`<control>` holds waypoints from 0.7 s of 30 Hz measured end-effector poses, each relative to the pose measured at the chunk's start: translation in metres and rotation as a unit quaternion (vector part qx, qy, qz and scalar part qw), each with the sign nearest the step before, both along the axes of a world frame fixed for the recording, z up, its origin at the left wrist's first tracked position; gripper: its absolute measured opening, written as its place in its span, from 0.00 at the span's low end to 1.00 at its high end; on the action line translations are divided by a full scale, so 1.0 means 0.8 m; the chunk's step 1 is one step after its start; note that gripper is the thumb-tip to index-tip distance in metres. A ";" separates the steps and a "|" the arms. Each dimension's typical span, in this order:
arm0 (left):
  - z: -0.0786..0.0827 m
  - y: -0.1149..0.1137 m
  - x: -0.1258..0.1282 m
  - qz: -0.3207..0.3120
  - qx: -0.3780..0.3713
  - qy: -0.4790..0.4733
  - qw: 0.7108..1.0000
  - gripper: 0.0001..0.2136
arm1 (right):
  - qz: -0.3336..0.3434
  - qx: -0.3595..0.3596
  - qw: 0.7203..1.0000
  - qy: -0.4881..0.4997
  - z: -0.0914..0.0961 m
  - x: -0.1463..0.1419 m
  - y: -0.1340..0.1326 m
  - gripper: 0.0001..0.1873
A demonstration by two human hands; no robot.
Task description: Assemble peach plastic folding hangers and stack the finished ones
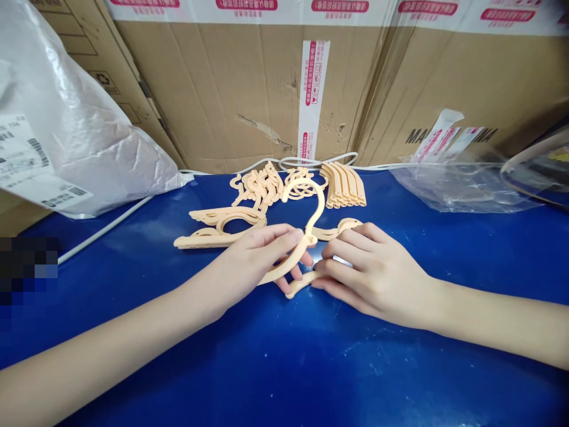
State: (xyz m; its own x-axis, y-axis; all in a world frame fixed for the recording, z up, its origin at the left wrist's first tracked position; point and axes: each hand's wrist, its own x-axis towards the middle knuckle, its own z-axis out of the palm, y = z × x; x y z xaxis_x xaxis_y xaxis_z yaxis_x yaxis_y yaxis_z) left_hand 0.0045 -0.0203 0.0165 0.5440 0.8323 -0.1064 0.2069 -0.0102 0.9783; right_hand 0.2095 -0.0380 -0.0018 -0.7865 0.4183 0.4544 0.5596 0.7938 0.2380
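Standing by the blue table [284, 367], I saw the left hand [258, 256] pinched shut on one arm of a peach plastic folding hanger [316, 213]. The right hand [376, 274] had its fingers curled loosely over the other arm, and the hook poked up between the two hands, low over the tabletop. Just behind them lay a couple of flat hanger arms [217, 228], a tangle of loose hooks [260, 184] and a tidy stack of curved pieces [344, 185], right up against the cardboard boxes [222, 89], with a white plastic bag [80, 136] off left, a clear bag [457, 185] off right and a white cable [106, 228] trailing past.
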 end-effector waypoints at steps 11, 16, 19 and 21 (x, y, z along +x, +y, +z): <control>-0.001 0.002 -0.001 0.050 -0.032 -0.022 0.998 0.09 | 0.038 -0.085 0.995 -0.026 -0.011 -0.001 0.005 0.16; -0.003 0.001 -0.002 0.048 -0.050 0.015 0.997 0.09 | 0.058 -0.108 0.992 0.014 -0.010 0.001 0.003 0.15; -0.006 0.001 -0.003 0.047 -0.062 0.026 0.997 0.10 | 0.047 -0.133 0.990 0.026 -0.010 0.003 0.002 0.13; -0.009 0.002 -0.003 0.048 -0.078 0.011 0.996 0.09 | 0.038 -0.146 0.988 0.024 -0.010 0.004 0.002 0.12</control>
